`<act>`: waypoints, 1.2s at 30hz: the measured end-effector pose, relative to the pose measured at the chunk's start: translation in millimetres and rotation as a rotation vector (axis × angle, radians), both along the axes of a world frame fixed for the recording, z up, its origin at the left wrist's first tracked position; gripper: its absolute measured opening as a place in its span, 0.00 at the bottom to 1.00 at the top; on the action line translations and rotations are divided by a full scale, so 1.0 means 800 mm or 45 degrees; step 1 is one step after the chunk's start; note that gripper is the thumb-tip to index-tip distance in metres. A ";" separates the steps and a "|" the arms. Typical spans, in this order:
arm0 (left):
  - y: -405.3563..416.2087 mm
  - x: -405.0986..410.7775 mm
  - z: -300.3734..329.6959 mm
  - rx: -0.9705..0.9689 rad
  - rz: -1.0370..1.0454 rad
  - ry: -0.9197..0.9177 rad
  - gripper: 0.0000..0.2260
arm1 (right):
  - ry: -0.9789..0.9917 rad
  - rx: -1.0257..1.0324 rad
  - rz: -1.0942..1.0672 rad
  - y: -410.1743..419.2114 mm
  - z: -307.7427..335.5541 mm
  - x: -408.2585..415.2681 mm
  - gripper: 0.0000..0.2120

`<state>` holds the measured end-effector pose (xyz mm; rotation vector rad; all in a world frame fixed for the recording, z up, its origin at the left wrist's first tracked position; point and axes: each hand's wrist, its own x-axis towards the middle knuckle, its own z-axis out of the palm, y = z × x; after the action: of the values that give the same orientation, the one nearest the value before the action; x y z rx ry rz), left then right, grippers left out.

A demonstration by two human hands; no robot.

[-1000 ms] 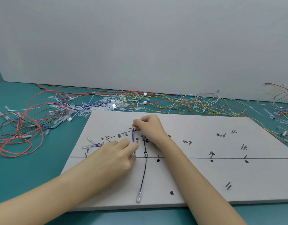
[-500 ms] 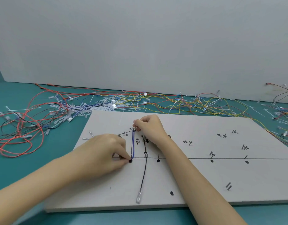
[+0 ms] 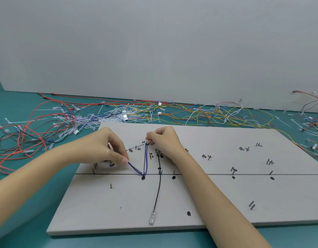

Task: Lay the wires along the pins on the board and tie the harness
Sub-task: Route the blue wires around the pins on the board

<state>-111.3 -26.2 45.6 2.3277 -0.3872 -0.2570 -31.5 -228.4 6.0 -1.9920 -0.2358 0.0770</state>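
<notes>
In the head view, a grey board [image 3: 217,199] lay on the teal counter [image 3: 29,208], with short pins, black dots, a long drawn line and handwritten marks on it. The right hand [image 3: 163,140] pinched the upper end of a blue wire [image 3: 146,158] near a pin at the far part of the board. From there the blue wire ran down to a pin just above a black dot [image 3: 143,178] on the line, turned around it, and went up to the left. The left hand [image 3: 108,147] gripped that free end between thumb and fingertips and held it tight, so the wire made a sharp V shape.

A black wire [image 3: 158,190] with a clear terminal [image 3: 151,219] already lay along its pins, just beside the right hand.

Behind the board, many loose wires [image 3: 217,113] in red, yellow, white and blue and a heap of white cable ties [image 3: 93,120] were spread on the counter.

The task seemed to be at an early stage: one wire was laid, a second was being routed, most pins were bare, and no tie was visible on the board.
</notes>
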 end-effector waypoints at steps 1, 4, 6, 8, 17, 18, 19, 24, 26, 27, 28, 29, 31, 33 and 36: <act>0.002 0.002 0.001 -0.023 0.034 -0.020 0.05 | 0.000 -0.002 0.002 0.000 0.000 0.000 0.12; 0.014 0.009 0.003 -0.128 0.147 -0.035 0.06 | -0.003 0.003 -0.005 -0.001 0.000 0.001 0.12; 0.023 0.014 0.005 -0.110 0.145 -0.003 0.05 | -0.001 -0.001 -0.006 0.000 0.000 0.001 0.12; 0.029 0.017 0.003 -0.057 0.115 0.066 0.05 | -0.001 -0.007 -0.010 0.000 0.000 0.000 0.12; 0.040 0.016 -0.001 -0.023 0.146 0.219 0.18 | -0.004 -0.029 -0.013 0.000 0.001 0.000 0.12; 0.040 0.015 -0.001 -0.021 0.148 0.228 0.18 | -0.004 -0.030 -0.013 -0.001 0.001 -0.001 0.12; 0.039 0.013 -0.001 -0.020 0.151 0.238 0.18 | -0.002 -0.030 -0.014 -0.001 0.002 -0.001 0.12; 0.036 0.010 0.001 -0.023 0.160 0.236 0.06 | -0.004 -0.036 -0.020 -0.001 0.002 -0.001 0.12; 0.037 0.011 0.001 -0.005 0.138 0.235 0.02 | -0.005 -0.039 -0.021 -0.001 0.002 -0.002 0.12; 0.039 0.012 0.000 0.002 0.122 0.235 0.05 | -0.005 -0.041 -0.022 -0.001 0.002 -0.002 0.12; 0.040 0.012 0.000 0.016 0.109 0.231 0.08 | -0.004 -0.043 -0.023 -0.002 0.002 -0.002 0.12; 0.040 0.013 0.000 0.024 0.101 0.227 0.09 | -0.004 -0.044 -0.024 -0.002 0.002 -0.001 0.12; 0.041 0.013 -0.001 0.025 0.096 0.222 0.10 | -0.005 -0.048 -0.026 -0.002 0.002 -0.001 0.12; 0.042 0.013 -0.004 0.030 0.102 0.223 0.09 | -0.012 -0.052 -0.027 -0.002 0.002 -0.001 0.12; 0.044 0.012 -0.006 0.066 0.103 0.190 0.07 | -0.016 -0.046 -0.020 -0.002 0.001 0.000 0.12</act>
<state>-102.1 9.1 40.8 2.3506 -0.2144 -0.4023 -31.9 -229.6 6.6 -2.0309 -0.2285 0.0594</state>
